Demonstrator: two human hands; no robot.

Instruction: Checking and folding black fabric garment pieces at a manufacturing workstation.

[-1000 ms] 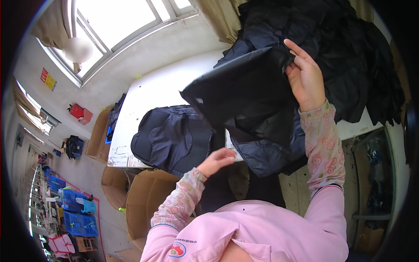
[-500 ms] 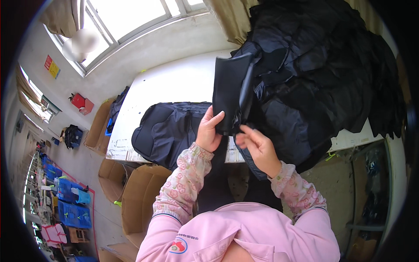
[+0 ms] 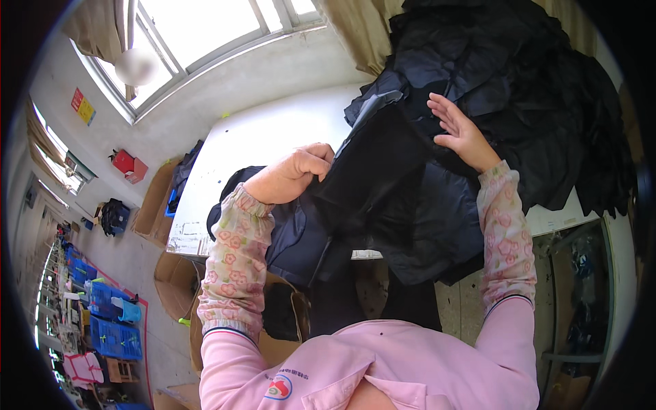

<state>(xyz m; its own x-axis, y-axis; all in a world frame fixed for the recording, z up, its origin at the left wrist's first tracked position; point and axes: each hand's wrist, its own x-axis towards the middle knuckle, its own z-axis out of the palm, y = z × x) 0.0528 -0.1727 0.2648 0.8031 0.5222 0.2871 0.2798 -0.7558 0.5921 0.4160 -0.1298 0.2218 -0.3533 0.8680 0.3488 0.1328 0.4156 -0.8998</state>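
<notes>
The left hand (image 3: 295,172) had its fingers curled tight around the near-left edge of a black fabric piece (image 3: 376,160), which spread between the two hands. The right hand (image 3: 466,137) was open, fingers extended, gripping nothing; whether it touched cloth could not be told. A dark cover (image 3: 290,239) lay beneath the left hand, a black fabric heap (image 3: 506,89) beyond the right, both on a white table (image 3: 273,126).

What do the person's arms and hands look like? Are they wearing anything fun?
Yes! Flowery sleeve covers, pale with pink blossoms, go over both forearms, gathered at the wrists. Above them are a pink top's sleeves with dark-striped edges. The left grip and right grip wear no gloves.
</notes>
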